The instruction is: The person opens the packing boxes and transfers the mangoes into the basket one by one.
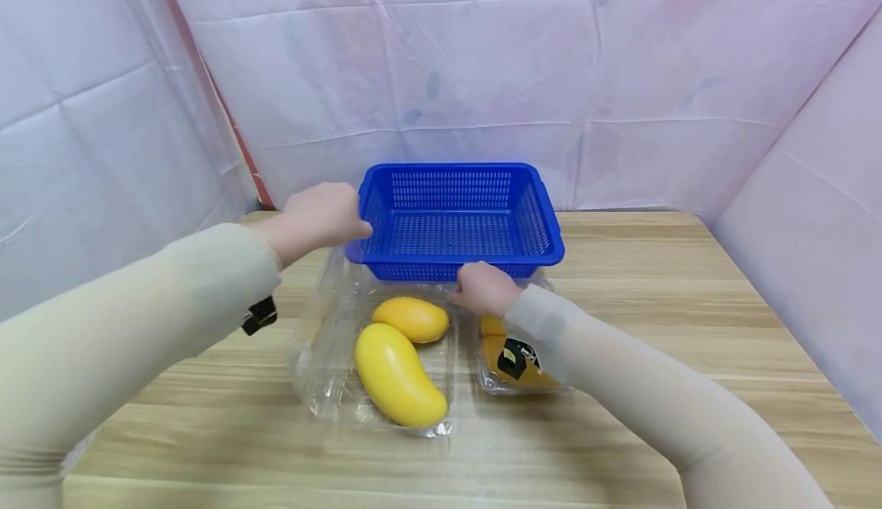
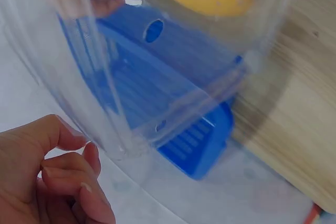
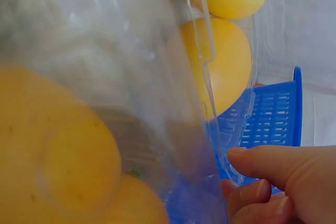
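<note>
A clear plastic clamshell container point(image 1: 350, 409) lies unfolded on the table, with a long yellow mango point(image 1: 400, 375) and a smaller orange-yellow mango point(image 1: 411, 319) in its base. Its transparent lid point(image 1: 313, 363), blurred, tilts up on the left side. My left hand point(image 1: 327, 210) is raised by the basket's left end; the left wrist view shows its thumb and fingertip point(image 2: 86, 142) pinching the lid's edge. At the base's far right corner, my right hand point(image 1: 485, 287) pinches the rim between thumb point(image 3: 252, 158) and curled fingers.
Behind the container stands a blue perforated plastic basket point(image 1: 455, 259). A second clear container point(image 1: 491, 385) with orange-yellow fruit sits to the right, partly hidden under my right forearm. White cloth point(image 1: 482, 65) hangs around the wooden table point(image 1: 654, 325) at the back and sides.
</note>
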`<control>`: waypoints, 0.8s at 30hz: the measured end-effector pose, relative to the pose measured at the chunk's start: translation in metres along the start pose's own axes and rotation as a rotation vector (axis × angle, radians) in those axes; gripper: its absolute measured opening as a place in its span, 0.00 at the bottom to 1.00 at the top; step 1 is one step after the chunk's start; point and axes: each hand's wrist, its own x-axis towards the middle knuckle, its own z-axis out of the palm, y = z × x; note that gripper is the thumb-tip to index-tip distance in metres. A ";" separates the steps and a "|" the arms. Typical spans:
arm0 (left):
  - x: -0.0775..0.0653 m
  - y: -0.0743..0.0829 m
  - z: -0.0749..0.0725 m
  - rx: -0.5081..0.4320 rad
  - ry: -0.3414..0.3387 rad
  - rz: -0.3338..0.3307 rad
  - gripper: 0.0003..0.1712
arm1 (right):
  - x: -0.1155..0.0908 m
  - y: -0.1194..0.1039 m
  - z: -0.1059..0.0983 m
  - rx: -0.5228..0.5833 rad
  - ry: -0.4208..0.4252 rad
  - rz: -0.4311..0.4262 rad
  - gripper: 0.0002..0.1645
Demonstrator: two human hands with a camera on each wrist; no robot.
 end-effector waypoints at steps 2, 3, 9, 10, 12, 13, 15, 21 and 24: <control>-0.003 -0.012 -0.001 -0.007 0.020 0.000 0.17 | 0.001 0.001 -0.001 -0.001 -0.012 0.013 0.27; -0.005 -0.017 -0.002 -0.016 0.028 -0.002 0.17 | 0.001 0.002 -0.001 -0.003 -0.015 0.017 0.26; -0.011 -0.048 -0.001 -0.051 0.040 0.038 0.20 | 0.001 0.002 -0.004 -0.007 -0.021 0.028 0.17; -0.011 -0.052 -0.001 -0.056 0.036 0.041 0.20 | 0.001 0.002 -0.004 -0.009 -0.023 0.028 0.16; -0.011 -0.060 0.001 -0.064 0.024 0.044 0.22 | 0.001 0.003 -0.005 -0.017 -0.026 0.028 0.15; -0.011 -0.063 0.002 -0.070 0.014 0.049 0.23 | 0.001 0.003 -0.005 -0.020 -0.028 0.028 0.15; -0.011 -0.070 0.003 -0.080 -0.003 0.046 0.24 | 0.002 0.003 -0.005 -0.016 -0.036 0.031 0.14; -0.007 -0.088 0.013 -0.060 -0.087 0.085 0.22 | -0.003 0.007 -0.007 0.006 -0.045 -0.003 0.14; -0.005 -0.098 0.022 -0.024 -0.136 0.131 0.19 | -0.013 0.009 -0.009 -0.007 -0.026 -0.070 0.12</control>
